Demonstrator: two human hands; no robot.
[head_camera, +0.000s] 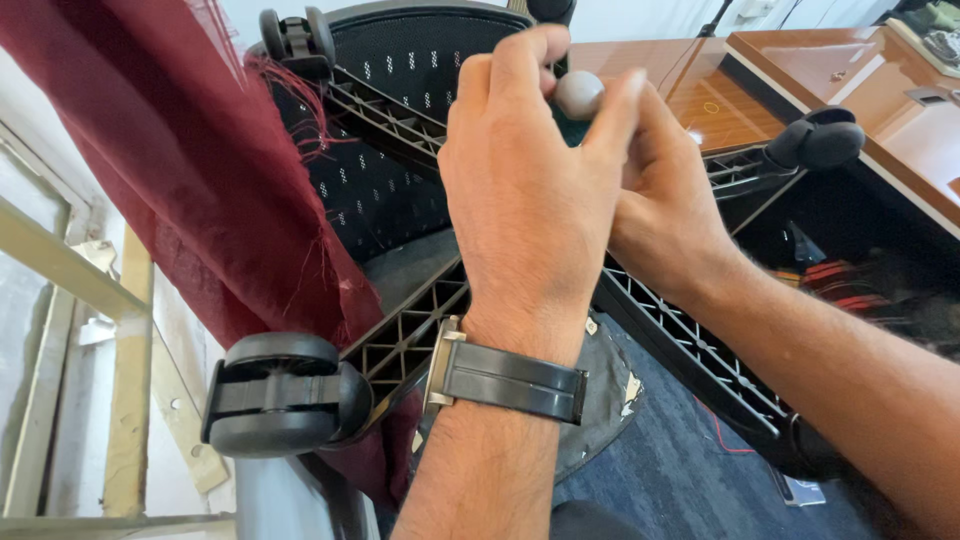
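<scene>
- The left hand has its fingers curled tight over the hub at the middle of an upturned chair base, the thumb and forefinger pinched narrow on a small grey rounded knob that pokes out at the top of the grip.
- The right hand lies just behind and partly under the left, touching it; its fingers wrap round the same hub, but how tightly cannot be told — the left hand hides most of them.
- A dark strap watch with a metal case sits on the left wrist.
- From under the hands the black ribbed spokes of the base run outward — one down to the lower left, one up to the upper left, one out to the right, one down to the lower right.
- A black twin-wheel castor ends the lower-left spoke, another castor the upper-left spoke, and a third the right spoke.
- Beneath the base shows the black mesh chair back, dotted with white marks.
- A frayed dark red cloth hangs along the left, touching the near castor.
- A glossy brown wooden desk stands beyond on the upper right.
</scene>
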